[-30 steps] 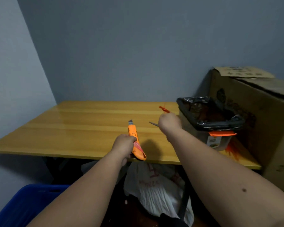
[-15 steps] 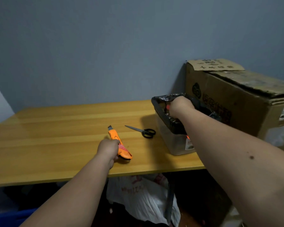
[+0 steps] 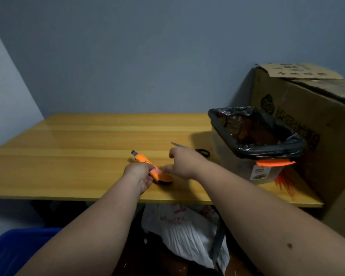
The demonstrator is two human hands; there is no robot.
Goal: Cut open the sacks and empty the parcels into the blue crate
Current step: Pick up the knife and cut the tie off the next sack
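My left hand [image 3: 139, 174] grips an orange utility knife [image 3: 142, 158] lying on the wooden table [image 3: 68, 156], its short blade pointing away to the left. My right hand [image 3: 184, 163] hovers just right of the knife, fingers loosely extended and blurred, holding nothing. Black-handled scissors [image 3: 202, 152] lie on the table behind my right hand, partly hidden by it. A corner of the blue crate [image 3: 14, 250] shows on the floor at the bottom left. A white sack [image 3: 185, 228] with red print sits under the table between my forearms.
A clear bin [image 3: 263, 168] lined with a black bag [image 3: 253, 148] stands on the table's right end, orange strips hanging beside it. A large cardboard box [image 3: 311, 124] stands against the wall at the right. Walls close off the back and left.
My right hand has come back from the black-lined bin to the knife beside my left hand. The view has tilted down, bringing the blue crate into sight.
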